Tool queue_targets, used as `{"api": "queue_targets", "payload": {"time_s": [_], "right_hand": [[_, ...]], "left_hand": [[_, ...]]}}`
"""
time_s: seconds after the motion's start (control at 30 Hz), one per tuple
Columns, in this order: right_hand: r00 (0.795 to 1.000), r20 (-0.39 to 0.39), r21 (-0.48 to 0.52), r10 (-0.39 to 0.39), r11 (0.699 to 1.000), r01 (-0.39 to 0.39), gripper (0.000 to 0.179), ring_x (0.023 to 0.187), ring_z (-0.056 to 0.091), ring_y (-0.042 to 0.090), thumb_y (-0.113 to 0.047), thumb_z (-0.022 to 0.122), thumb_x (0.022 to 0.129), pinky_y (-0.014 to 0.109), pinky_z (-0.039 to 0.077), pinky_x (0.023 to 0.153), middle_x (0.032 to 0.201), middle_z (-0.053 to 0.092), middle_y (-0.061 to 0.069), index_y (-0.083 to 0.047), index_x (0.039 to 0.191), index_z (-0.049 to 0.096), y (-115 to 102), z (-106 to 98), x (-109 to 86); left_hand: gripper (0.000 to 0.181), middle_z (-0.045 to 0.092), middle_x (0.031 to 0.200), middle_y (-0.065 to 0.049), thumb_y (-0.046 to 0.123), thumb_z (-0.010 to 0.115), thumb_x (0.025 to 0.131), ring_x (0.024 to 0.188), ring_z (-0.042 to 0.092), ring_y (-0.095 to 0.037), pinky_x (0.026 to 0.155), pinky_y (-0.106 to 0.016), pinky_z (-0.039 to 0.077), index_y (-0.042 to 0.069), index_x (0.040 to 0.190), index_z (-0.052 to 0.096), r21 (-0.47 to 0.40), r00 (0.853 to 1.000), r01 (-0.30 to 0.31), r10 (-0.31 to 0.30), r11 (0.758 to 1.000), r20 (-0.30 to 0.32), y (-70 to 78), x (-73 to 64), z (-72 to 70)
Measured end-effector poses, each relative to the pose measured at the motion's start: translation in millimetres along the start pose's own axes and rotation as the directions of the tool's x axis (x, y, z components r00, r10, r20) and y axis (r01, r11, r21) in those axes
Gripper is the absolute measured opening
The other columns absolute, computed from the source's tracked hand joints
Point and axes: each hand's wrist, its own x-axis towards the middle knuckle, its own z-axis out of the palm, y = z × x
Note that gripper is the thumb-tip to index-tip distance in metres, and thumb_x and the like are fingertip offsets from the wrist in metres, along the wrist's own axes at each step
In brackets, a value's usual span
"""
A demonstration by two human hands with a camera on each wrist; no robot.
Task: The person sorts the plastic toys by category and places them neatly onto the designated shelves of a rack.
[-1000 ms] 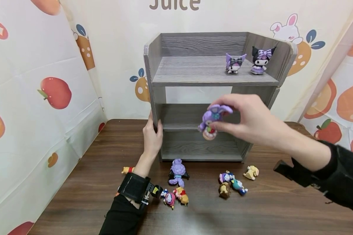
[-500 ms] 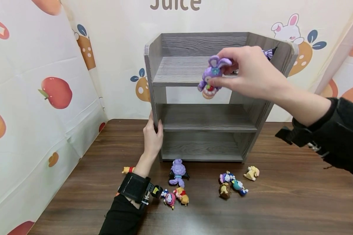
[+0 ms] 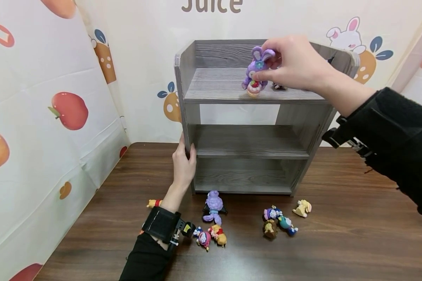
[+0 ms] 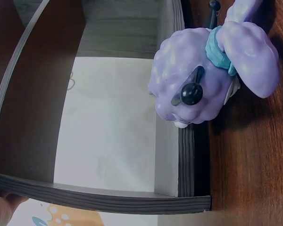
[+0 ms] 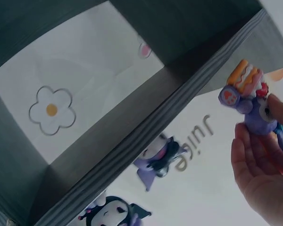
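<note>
My right hand (image 3: pixel 299 64) pinches a purple rabbit figurine (image 3: pixel 250 75) between thumb and fingers, upright at the front of the top shelf. In the right wrist view the rabbit figurine (image 5: pixel 258 121) shows a cake piece with a strawberry at its base. Two black-and-purple figurines stand on the top shelf; in the head view my right hand mostly hides them, and the right wrist view shows one figurine (image 5: pixel 151 157) near another figurine (image 5: pixel 112 214). My left hand (image 3: pixel 184 166) grips the left side panel of the grey wooden shelf unit (image 3: pixel 249 153), thumb in front.
A purple long-eared figurine (image 3: pixel 214 203) lies before the shelf unit, close to the left forearm. Nearer are a pink figurine (image 3: pixel 203 239) and a yellow bear figurine (image 3: pixel 218 235). To the right lie a brown figurine (image 3: pixel 269 229), a teal figurine (image 3: pixel 286 223) and a cream figurine (image 3: pixel 302 208).
My right hand has raised the rabbit figurine from in front of the middle shelf to the top shelf, now covering the two figurines there. The left hand keeps its place on the side panel.
</note>
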Motion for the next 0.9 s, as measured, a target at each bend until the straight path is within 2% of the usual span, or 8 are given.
{"api": "queue_targets", "payload": {"time_s": [0.23, 0.6, 0.9], "right_hand": [[0.996, 0.075, -0.009, 0.04, 0.999, -0.04, 0.036, 0.071, 0.044, 0.018, -0.027, 0.063, 0.081, 0.025, 0.034, 0.06, 0.083, 0.056, 0.012, 0.001, 0.103, 0.056, 13, 5, 14.3], [0.982, 0.157, -0.013, 0.108, 0.994, -0.107, 0.038, 0.07, 0.042, 0.019, -0.033, 0.06, 0.082, 0.03, 0.031, 0.061, 0.08, 0.054, 0.011, 0.001, 0.097, 0.056, 26, 8, 30.6], [0.975, 0.172, 0.011, 0.139, 0.99, -0.143, 0.041, 0.072, 0.04, 0.02, -0.037, 0.06, 0.081, 0.03, 0.03, 0.062, 0.081, 0.054, 0.011, 0.0, 0.097, 0.056, 31, 10, 39.5]], "left_hand": [[0.047, 0.047, 0.125, -0.022, 0.0, 0.043, 0.089, 0.111, 0.048, -0.027, 0.086, -0.039, 0.041, -0.002, 0.134, 0.033, 0.009, 1.0, 0.009, -0.009, 1.0, 0.001, 0.3, 0.3, 0.1], [0.047, 0.046, 0.126, -0.019, -0.001, 0.043, 0.089, 0.112, 0.047, -0.026, 0.088, -0.039, 0.04, 0.0, 0.135, 0.033, -0.004, 1.0, 0.013, -0.013, 1.0, -0.004, -1.4, -0.4, 0.1], [0.048, 0.048, 0.125, -0.02, -0.001, 0.044, 0.088, 0.111, 0.048, -0.027, 0.087, -0.039, 0.04, 0.0, 0.135, 0.033, 0.008, 1.0, 0.019, -0.019, 1.0, -0.006, -0.8, -0.3, -0.8]]}}
